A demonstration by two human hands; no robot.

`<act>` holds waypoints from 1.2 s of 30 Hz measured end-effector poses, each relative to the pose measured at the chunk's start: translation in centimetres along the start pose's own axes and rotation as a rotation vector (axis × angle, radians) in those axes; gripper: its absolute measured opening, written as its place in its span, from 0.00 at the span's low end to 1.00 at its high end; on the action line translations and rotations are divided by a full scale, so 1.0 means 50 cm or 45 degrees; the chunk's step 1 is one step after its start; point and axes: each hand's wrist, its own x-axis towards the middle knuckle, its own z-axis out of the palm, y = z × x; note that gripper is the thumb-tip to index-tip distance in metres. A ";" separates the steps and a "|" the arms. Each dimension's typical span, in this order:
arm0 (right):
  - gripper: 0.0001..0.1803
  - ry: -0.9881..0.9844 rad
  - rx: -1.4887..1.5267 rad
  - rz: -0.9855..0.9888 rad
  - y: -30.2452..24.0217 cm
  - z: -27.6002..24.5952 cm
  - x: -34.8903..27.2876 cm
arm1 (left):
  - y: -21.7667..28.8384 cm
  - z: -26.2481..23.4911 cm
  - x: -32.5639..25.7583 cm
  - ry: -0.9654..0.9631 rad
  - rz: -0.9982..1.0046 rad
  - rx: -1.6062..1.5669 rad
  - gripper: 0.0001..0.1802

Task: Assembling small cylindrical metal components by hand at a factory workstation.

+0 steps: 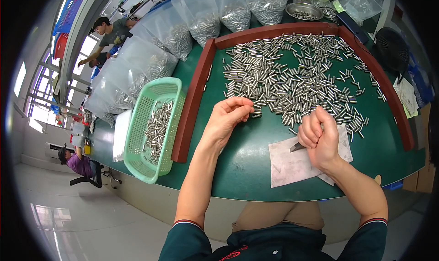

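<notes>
Many small silver metal cylinders (292, 73) lie spread over a green table (247, 169) inside a dark red wooden frame (194, 96). My left hand (228, 117) rests at the near edge of the pile, fingertips pinched together on a few cylinders. My right hand (318, 137) is closed around a small pointed metal tool (297, 147) that sticks out to the left, above a worn white paper sheet (288, 165).
A light green plastic basket (157, 124) holding several cylinders sits left of the frame. Clear bags of metal parts (183, 32) line the far and left table edges, with a metal bowl (303, 10) at the back. Two other people are at the far left.
</notes>
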 end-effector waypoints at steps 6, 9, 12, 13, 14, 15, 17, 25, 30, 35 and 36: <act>0.24 -0.008 0.019 0.012 0.004 0.017 0.004 | 0.029 -0.005 -0.036 0.111 0.187 0.126 0.06; 0.25 0.007 0.038 0.030 0.015 0.001 0.012 | 0.049 0.000 -0.152 0.443 0.751 0.482 0.11; 0.24 0.015 0.071 0.020 0.016 0.013 0.005 | 0.050 -0.049 -0.351 1.287 1.290 1.048 0.18; 0.23 0.033 0.091 0.016 0.024 0.017 0.003 | 0.042 -0.088 -0.409 1.683 1.260 1.140 0.16; 0.23 -0.018 0.095 -0.015 0.028 0.023 0.000 | 0.036 -0.134 -0.461 1.934 1.178 1.120 0.13; 0.23 0.027 0.090 -0.070 0.016 0.027 -0.004 | 0.017 -0.197 -0.508 2.091 0.962 1.221 0.08; 0.23 0.022 0.061 -0.081 0.009 0.033 -0.012 | -0.052 -0.316 -0.611 2.411 0.306 1.926 0.03; 0.22 0.020 -0.114 -0.140 0.024 0.047 -0.023 | -0.051 -0.252 -0.695 1.324 0.111 -0.002 0.23; 0.22 -0.026 -0.067 -0.137 0.012 0.049 -0.026 | -0.020 -0.197 -0.607 0.781 0.230 -0.420 0.21; 0.23 -0.011 -0.022 -0.062 0.029 0.031 -0.005 | -0.007 -0.121 -0.444 0.587 0.446 0.062 0.08; 0.23 -0.049 0.001 -0.021 0.029 0.024 0.000 | 0.011 -0.094 -0.401 0.569 0.507 0.366 0.05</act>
